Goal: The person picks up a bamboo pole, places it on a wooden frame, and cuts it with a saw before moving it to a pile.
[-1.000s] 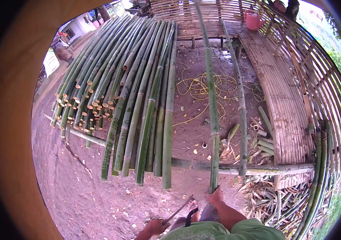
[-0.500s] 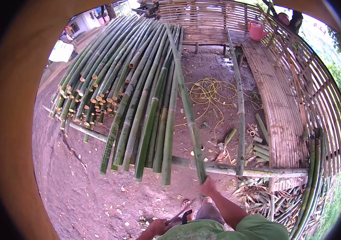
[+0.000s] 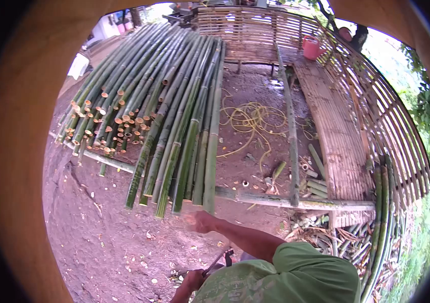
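My right hand [image 3: 203,222] reaches out just below the near ends of the bamboo poles [image 3: 174,146]. Its fingers are blurred by motion but look stretched out to the left, and no pole is in them. The long green poles lie side by side in a pile, their cut ends facing me. Low in front of my body, my left hand [image 3: 193,279] is closed around a long, thin blade-like tool [image 3: 215,263], probably a knife. Part of its grip is hidden inside the hand.
A horizontal support pole [image 3: 270,199] runs under the pile's near end. Right of it stand a slatted bamboo bench [image 3: 336,136] and a lattice fence [image 3: 396,126]. A yellow hose [image 3: 255,118] lies coiled on the dirt. A red watering can [image 3: 312,48] sits on the bench's far end.
The bamboo pole that my right hand held is out of the hand and lies with the pile on the left. That hand has moved left. My left hand still holds the tool.
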Tool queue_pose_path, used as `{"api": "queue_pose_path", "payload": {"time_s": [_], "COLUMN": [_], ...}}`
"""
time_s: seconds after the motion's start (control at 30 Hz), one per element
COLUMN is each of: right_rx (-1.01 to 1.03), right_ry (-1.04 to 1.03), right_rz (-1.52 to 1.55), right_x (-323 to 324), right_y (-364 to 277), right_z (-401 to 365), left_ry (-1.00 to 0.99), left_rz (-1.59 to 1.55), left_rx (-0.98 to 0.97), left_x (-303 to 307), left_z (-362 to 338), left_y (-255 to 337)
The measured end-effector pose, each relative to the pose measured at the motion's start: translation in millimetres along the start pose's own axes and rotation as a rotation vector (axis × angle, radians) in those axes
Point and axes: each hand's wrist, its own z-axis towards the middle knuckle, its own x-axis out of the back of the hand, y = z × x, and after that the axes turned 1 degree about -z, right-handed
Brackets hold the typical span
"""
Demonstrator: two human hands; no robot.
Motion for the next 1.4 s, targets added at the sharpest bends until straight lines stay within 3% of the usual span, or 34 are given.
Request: {"api": "queue_pose_path", "payload": {"time_s": [0.07, 0.13, 0.2, 0.27, 0.3, 0.37, 0.4, 0.43, 0.47, 0.5, 0.57, 0.67, 0.77, 0.8, 0.87, 0.9, 0.93, 0.97, 1.0, 1.03, 1.07, 1.1, 1.17, 1.23, 1.27, 1.3, 1.4], "right_rx": [-0.145, -0.513, -0.842, -1.14, -1.247, -1.665, -1.811, -1.894, -1.948, -2.061, -2.044, -1.97, -1.953, -2.056, -2.076, -2.165, -2.154, -2.2, -2.244, -2.228, -2.256, -2.279, -2.338, -2.324, -2.294, -2.265, -2.313], "right_ry": [-0.053, -0.179, -0.425, 0.07, 0.179, 0.222, 0.416, 0.518, 0.613, 0.668, 0.458, 0.362, 0.412, 0.53, 0.623, 0.806, 0.901, 0.954, 1.076, 0.909, 1.199, 1.206, 1.052, 0.979, 0.852, 0.722, 0.84], "right_rz": [-0.06, -0.215, -0.318, -0.052, -0.147, -0.036, -0.009, 0.035, -0.01, 0.058, 0.25, 0.172, 0.325, 0.336, 0.399, 0.174, -0.016, 0.117, -0.082, -0.257, -0.263, -0.204, -0.248, -0.098, 0.023, 0.137, -0.043], "right_x": [5, -25, -14, -27, -48, -59, -55, -58, -108, -116, -114, -164, -164, -163, -133, -90, -95, -37, -30, -30, 7, 27, 59, 67, 71, 73, 53], "right_y": [13, 73, 81, 88, 104, 95, 59, 34, 68, 49, 22, 55, 82, 91, 110, 84, 114, 85, 98, 117, 104, 102, 103, 115, 123, 131, 159], "right_z": [-69, -146, -240, -360, -420, -511, -536, -559, -605, -616, -622, -648, -687, -706, -764, -772, -822, -837, -872, -920, -932, -951, -978, -1007, -1019, -1030, -1046], "left_ry": [0.01, 0.021, 0.041, 0.045, 0.052, -0.012, -0.019, -0.012, -0.005, 0.002, 0.0, -0.018, -0.02, -0.013, -0.018, -0.028, -0.034, -0.041, -0.046, -0.045, -0.054, -0.037, -0.001, 0.117, 0.192, 0.236, 0.395], "left_rz": [0.066, 0.114, 0.095, 0.027, -0.013, 0.044, 0.066, 0.098, 0.134, 0.172, 0.144, 0.159, 0.249, 0.282, 0.334, 0.345, 0.35, 0.392, 0.434, 0.471, 0.457, 0.499, 0.451, 0.418, 0.351, 0.251, 0.102], "left_rx": [-0.045, -0.072, -0.103, -0.168, -0.201, -0.269, -0.29, -0.319, -0.346, -0.374, -0.382, -0.4, -0.406, -0.403, -0.362, -0.325, -0.283, -0.257, -0.222, -0.17, -0.14, -0.06, 0.046, 0.046, 0.104, 0.203, 0.136], "left_x": [-13, -20, -15, -14, -15, -8, -6, -5, -3, -3, -4, -4, -21, -30, -46, -54, -64, -70, -70, -67, -60, -48, -21, 3, 13, 14, 14], "left_z": [14, 22, 28, 39, 49, 61, 67, 71, 77, 82, 89, 88, 98, 103, 106, 102, 99, 98, 95, 86, 72, 62, 28, -1, -8, -23, -13], "left_y": [-24, -33, -19, -8, -4, 18, 30, 39, 47, 56, 77, 118, 159, 167, 188, 204, 219, 231, 238, 242, 261, 270, 317, 337, 324, 354, 351]}}
